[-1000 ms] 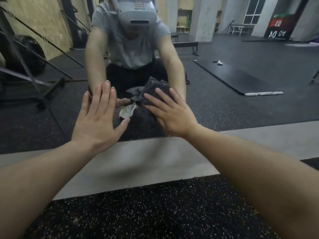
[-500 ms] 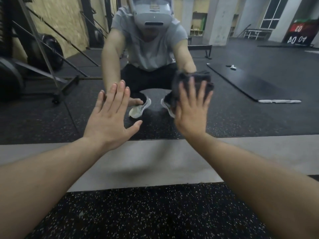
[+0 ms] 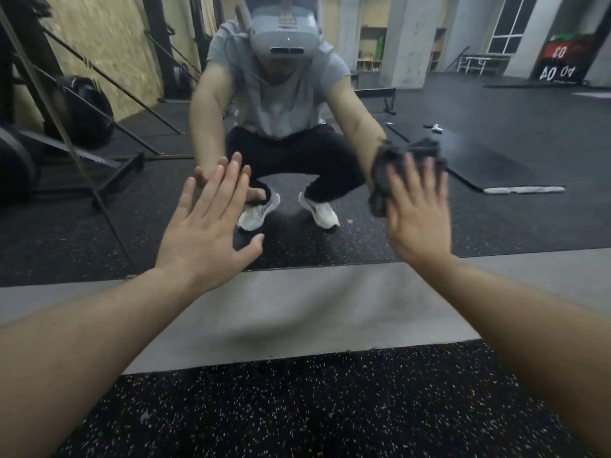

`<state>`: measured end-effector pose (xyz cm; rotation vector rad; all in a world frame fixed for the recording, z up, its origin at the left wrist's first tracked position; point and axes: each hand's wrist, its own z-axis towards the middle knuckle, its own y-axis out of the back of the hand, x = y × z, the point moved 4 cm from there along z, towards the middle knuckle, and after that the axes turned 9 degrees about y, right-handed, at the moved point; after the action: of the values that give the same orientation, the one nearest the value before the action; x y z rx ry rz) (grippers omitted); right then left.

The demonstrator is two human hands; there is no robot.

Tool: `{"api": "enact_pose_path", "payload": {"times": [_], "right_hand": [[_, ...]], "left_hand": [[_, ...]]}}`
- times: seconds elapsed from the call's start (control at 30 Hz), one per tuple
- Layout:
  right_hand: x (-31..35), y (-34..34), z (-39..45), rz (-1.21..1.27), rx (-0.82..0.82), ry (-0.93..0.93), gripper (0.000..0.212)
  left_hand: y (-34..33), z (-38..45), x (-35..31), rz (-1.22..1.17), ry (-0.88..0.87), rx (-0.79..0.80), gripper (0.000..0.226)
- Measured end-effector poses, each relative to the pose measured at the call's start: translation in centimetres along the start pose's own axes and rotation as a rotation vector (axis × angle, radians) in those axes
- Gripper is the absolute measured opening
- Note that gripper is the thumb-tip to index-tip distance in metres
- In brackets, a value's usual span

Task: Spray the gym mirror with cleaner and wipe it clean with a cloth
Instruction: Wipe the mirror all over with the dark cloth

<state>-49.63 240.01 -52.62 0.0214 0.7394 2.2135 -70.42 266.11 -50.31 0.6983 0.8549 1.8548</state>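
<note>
The left hand (image 3: pixel 205 233) lies flat on the mirror (image 3: pixel 99 219), its 5 fingers straight and slightly spread, holding nothing. The right hand (image 3: pixel 418 219) presses the cloth (image 3: pixel 393 166) to the mirror with straight fingers. The cloth bunches under them, beyond the fingertips and past the thumb.

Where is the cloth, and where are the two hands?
dark grey cloth (image 3: pixel 385 170): head view, on its bunched left part.
left hand (image 3: pixel 205 229): head view, back of the hand.
right hand (image 3: pixel 418 219): head view, back of the hand.
</note>
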Motion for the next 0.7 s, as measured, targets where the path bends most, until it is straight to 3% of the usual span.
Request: {"api": "enact_pose_path", "payload": {"times": [0.1, 0.27, 0.33, 0.5, 0.6, 0.7], "right_hand": [[-3.2, 0.7, -1.5, 0.066, -0.002, -0.301, 0.060], [0.8, -0.4, 0.2, 0.243, -0.120, -0.631, 0.063], [4.9, -1.2, 0.6, 0.231, -0.113, -0.484, 0.064], [16.2, -3.9, 0.3, 0.168, 0.012, 0.265, 0.065], [16.7, -4.4, 0.3, 0.100, 0.026, 0.432, 0.060], [12.7, -4.3, -1.3, 0.049, 0.056, 0.545, 0.060]], "left_hand": [[-0.1, 0.4, -1.3, 0.041, -0.035, 0.018, 0.090], [-0.9, 0.5, -1.0, 0.066, -0.023, 0.048, 0.090], [-1.2, 0.5, -1.0, 0.069, -0.041, 0.044, 0.089], [-1.6, 0.3, -0.7, 0.065, -0.069, -0.001, 0.094], [-1.7, 0.4, -0.6, 0.087, -0.083, -0.008, 0.096], [-1.9, 0.2, -0.6, 0.112, -0.073, -0.014, 0.098]]}}
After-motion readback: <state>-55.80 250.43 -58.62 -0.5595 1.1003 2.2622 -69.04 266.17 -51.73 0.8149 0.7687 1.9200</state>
